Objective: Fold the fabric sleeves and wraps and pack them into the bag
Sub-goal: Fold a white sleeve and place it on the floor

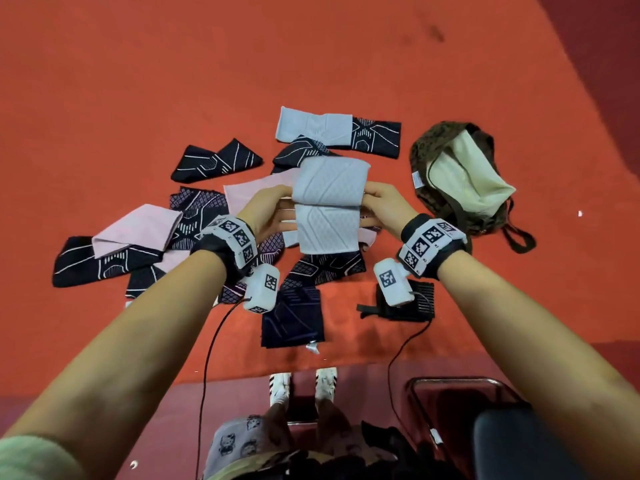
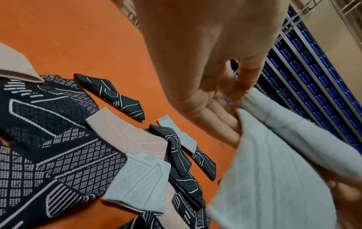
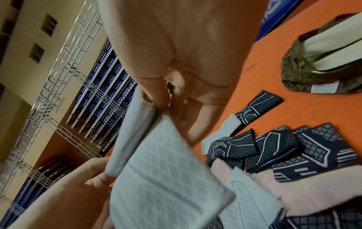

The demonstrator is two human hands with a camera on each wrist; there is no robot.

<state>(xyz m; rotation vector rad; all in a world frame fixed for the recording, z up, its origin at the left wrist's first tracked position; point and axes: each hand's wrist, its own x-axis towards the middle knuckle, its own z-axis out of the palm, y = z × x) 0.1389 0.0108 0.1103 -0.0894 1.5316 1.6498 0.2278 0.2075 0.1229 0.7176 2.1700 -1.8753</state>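
Both my hands pinch one light grey sleeve at its fold, held above the orange table.

My left hand (image 1: 268, 216) grips the left edge of the light grey sleeve (image 1: 329, 202) with thumb over curled fingers (image 2: 231, 128); my right hand (image 1: 384, 206) pinches the right edge the same way. The sleeve is bent across its middle, one half rising behind, the other hanging toward me. Beneath it, black patterned sleeves (image 1: 214, 161) and pink wraps (image 1: 138, 226) lie scattered over the middle of the table (image 1: 173, 81). The brown bag (image 1: 460, 174) lies open near the right edge, pale lining showing.
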